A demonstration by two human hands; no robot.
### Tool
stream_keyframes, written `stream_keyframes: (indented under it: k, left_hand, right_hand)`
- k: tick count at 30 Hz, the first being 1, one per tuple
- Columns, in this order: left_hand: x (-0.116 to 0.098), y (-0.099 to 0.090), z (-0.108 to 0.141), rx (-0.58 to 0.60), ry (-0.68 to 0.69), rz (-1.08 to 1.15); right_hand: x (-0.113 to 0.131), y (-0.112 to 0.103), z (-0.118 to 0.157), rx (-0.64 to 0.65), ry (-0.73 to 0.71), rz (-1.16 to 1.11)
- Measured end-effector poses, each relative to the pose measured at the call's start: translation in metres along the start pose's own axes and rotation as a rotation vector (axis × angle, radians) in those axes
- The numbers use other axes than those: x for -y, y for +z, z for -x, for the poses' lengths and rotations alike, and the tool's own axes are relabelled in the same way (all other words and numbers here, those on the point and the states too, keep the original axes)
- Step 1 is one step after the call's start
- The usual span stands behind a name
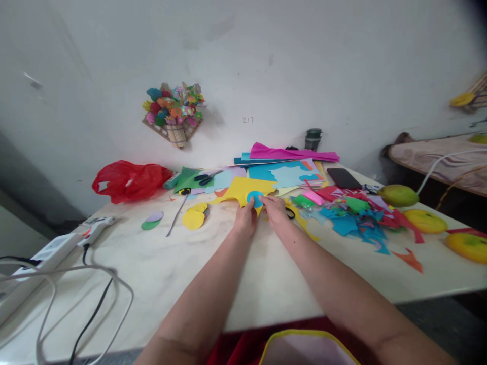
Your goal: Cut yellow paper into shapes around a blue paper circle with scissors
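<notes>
A yellow paper sheet point(239, 188) with curved cut-outs along its edge is held up over the middle of the table. Against it lies a blue paper circle point(254, 196). My left hand point(245, 218) pinches the lower left of the circle and sheet, its thumb on the blue. My right hand point(274, 208) grips the right side of the same pieces with its fingers closed. A black loop point(290, 213), like a scissors handle, shows beside my right hand; whether the hand touches it I cannot tell.
Yellow circles point(194, 219) and a green circle point(149, 225) lie left, with dark scissors point(207, 177) behind. Paper scraps point(346, 220), a phone point(343, 178) and mangoes point(425, 221) are right. A red bag point(129, 181) and a power strip point(49, 256) with cables are left.
</notes>
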State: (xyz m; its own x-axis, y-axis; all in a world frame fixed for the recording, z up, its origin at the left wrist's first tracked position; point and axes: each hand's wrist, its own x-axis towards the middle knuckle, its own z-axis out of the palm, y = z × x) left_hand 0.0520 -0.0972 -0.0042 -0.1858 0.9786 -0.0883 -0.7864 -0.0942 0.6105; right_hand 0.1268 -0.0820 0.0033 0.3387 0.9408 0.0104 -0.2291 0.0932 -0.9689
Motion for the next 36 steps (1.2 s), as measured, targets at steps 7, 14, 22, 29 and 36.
stream_keyframes:
  k: [7,14,22,29,36]
  left_hand:
    - [-0.002,0.008,0.003,-0.179,-0.079,-0.010]
    - [-0.002,0.012,0.006,-0.254,-0.115,0.008]
    - [-0.002,0.008,0.002,-0.211,-0.069,-0.028]
    - [-0.006,0.006,-0.001,-0.146,-0.060,-0.062]
    - [-0.011,0.010,0.006,-0.144,-0.110,-0.018]
  right_hand:
    - [-0.003,0.004,0.004,0.006,-0.005,-0.003]
    - [-0.001,0.008,0.005,-0.013,0.084,-0.040]
    - [0.005,0.007,0.009,-0.009,0.118,-0.060]
    - [0.004,0.006,0.007,0.015,0.087,-0.028]
    - [0.004,0.008,0.007,-0.016,0.093,-0.082]
